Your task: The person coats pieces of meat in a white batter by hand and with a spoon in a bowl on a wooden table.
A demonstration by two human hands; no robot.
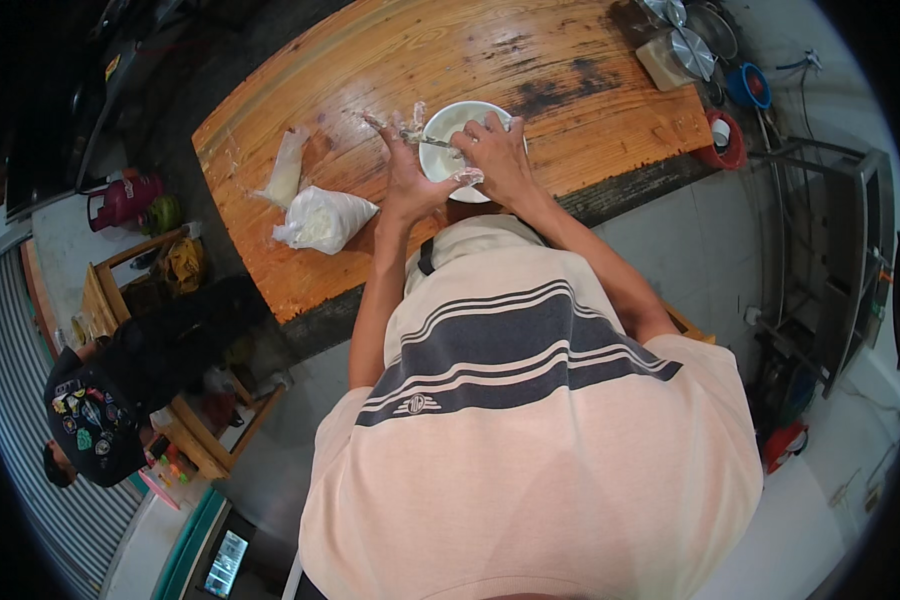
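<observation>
A white bowl point(450, 116) stands on the wooden table close to my body, with some whitish stuff inside. My left hand point(407, 169) is at the bowl's left side, fingers spread and coated with sticky white dough or batter. Over the bowl, my right hand point(495, 154) grips the end of a thin metal utensil point(431, 141), whose other end reaches my left fingers. Its exact kind is unclear, as dough and fingers cover parts of it. Left of my left forearm sits a plastic bag of white powder point(322, 221), beside a smaller clear bag point(289, 165) with pale contents.
The wooden table point(390, 52) has dark scorched patches. Metal pots or lids point(690, 52) and a pale block point(661, 64) stand at its far right corner. Blue point(750, 84) and red point(727, 146) containers are beyond the right edge. Another person point(105, 405) is at the left.
</observation>
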